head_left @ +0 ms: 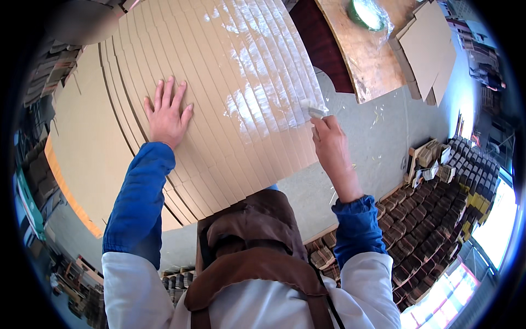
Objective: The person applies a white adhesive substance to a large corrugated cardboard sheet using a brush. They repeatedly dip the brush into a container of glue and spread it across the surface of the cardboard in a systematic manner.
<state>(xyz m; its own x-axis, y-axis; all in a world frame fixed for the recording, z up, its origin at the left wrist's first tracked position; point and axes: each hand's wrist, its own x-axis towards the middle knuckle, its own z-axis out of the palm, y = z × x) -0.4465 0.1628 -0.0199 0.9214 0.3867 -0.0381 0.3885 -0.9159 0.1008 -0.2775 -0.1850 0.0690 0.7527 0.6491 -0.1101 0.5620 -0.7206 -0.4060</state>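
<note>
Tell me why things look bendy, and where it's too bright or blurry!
Head view: the fisheye lens bends straight edges, like the cardboard's; head view: the right-hand window glares white, and the white smears shine; head view: a dark, blurry blob sits upper left, while the left hand looks fairly clear.

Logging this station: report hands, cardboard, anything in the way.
Left hand flat on overlapped cardboard sheets. Right hand gripping brush at their right edge. White coating patchy, right side. Nothing visibly blocking.

Left hand [167, 122] touches cardboard [205, 109]; right hand [333, 148] holds brush [315, 112].
</note>
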